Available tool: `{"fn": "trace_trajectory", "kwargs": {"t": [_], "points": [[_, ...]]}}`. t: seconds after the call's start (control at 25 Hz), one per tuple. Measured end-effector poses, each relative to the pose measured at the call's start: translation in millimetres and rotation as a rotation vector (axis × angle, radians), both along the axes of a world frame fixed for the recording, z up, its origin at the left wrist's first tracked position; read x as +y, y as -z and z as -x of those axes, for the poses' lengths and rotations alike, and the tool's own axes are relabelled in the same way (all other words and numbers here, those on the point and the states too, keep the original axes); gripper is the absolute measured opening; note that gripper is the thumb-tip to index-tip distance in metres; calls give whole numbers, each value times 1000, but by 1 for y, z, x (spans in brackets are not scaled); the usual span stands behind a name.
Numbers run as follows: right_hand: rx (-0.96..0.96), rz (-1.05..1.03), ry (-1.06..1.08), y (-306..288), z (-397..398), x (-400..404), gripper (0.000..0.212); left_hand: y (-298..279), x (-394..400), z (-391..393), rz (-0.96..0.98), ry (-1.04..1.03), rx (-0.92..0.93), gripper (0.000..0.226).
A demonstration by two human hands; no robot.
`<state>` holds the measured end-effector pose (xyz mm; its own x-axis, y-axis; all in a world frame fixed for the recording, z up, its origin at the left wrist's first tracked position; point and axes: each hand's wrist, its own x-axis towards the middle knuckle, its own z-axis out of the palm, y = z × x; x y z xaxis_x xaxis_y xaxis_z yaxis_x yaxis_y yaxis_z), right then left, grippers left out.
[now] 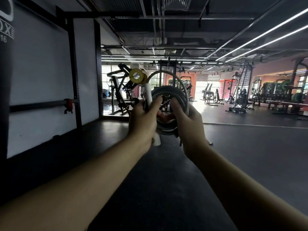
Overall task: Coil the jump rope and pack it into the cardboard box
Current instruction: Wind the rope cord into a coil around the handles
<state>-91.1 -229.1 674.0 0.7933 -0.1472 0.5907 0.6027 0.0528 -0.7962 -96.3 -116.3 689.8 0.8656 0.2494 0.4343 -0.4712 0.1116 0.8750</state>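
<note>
The left hand (143, 120) is gripping a white handle (148, 95) and the jump rope (171, 97). The right hand (188, 124) is clasping the coil's right side, its fingers partly hiding the loops; the handle's middle is hidden too.

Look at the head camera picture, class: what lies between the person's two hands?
In the head view, the coiled grey rope fills the gap between the left hand and the right hand; both hold it, the left also gripping a white handle.
</note>
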Motion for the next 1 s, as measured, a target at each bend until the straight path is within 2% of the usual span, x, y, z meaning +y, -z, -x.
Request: {"fn": "trace_trajectory", "kwargs": {"t": [0.08,0.16,0.28,0.36,0.44,0.56,0.72,0.84,1.0], "points": [[-6,-1,43,5,-4,5,38,10,-1,-4,89,14,36,31],[-5,84,89,8,-6,4,36,14,4,-6,103,68,76,25],[0,207,104,7,-6,-2,33,11,19,-8,-120,122,117,20],[3,301,113,2,-7,-5,33,2,27,-6,-96,166,144,16],[-6,425,144,-6,-9,-4,32,-6,29,-3,-14,173,201,22],[-6,540,161,-15,-13,-1,30,-4,31,-6,-23,95,196,30],[73,470,53,-4,-11,9,33,9,44,-5,-93,71,138,24],[157,347,-80,14,-9,30,26,23,69,0,-197,79,60,27],[150,291,-207,42,-8,81,20,50,111,9,-267,-227,25,44]]}}
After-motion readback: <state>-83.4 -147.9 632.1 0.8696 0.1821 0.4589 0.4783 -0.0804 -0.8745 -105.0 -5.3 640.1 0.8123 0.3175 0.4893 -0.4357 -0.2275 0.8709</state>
